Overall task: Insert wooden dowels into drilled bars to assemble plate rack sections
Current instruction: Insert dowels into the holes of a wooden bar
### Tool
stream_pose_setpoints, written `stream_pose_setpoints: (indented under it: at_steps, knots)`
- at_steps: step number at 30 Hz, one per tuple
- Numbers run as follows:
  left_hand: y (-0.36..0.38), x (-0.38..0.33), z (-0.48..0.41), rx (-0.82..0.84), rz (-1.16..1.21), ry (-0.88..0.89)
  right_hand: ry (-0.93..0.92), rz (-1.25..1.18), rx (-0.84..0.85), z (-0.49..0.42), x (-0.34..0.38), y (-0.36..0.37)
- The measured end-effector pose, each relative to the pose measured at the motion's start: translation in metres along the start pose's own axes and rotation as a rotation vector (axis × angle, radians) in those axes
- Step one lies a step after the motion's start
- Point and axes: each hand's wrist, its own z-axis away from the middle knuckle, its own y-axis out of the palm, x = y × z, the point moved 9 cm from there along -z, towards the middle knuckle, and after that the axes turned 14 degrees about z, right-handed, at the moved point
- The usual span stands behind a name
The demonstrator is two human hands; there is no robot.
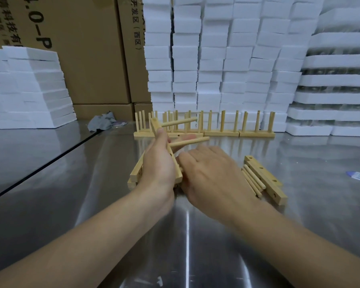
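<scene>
My left hand grips a drilled wooden bar tilted up from the steel table. Two dowels stick out of it to the right, the upper dowel and the lower dowel. My right hand is at the bar's near end with fingers curled; a small bit of wood shows at its thumb, but the hand hides what it holds. More bars lie under my left hand. Loose dowels and drilled bars lie to the right.
Several finished rack sections stand in a row at the back of the steel table. White foam blocks are stacked behind and at left; cardboard boxes stand behind. A grey rag and a blue label lie on the table.
</scene>
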Motion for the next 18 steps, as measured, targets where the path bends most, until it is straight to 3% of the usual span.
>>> stream_pose_setpoints:
  at_steps: [3,6,8,11,14,18]
  knots:
    - [0.004,0.003,0.009,-0.003,-0.044,0.064,0.088,-0.060,0.063,0.007,-0.006,0.010]
    - [0.011,0.002,0.017,0.046,-0.186,0.213,0.057,-0.075,0.092,0.013,-0.010,0.016]
    - [0.021,-0.009,0.028,0.160,-0.296,0.382,0.013,-0.157,0.079,0.013,-0.007,0.013]
    - [0.047,-0.030,0.055,0.471,-0.465,0.696,-0.072,-0.197,0.247,0.015,0.001,0.027]
    - [0.052,-0.030,0.050,0.525,-0.460,0.695,-0.089,-0.187,0.302,0.015,-0.005,0.030]
    - [0.039,-0.028,0.033,0.387,-0.408,0.574,-0.022,-0.224,0.111,0.009,-0.013,0.004]
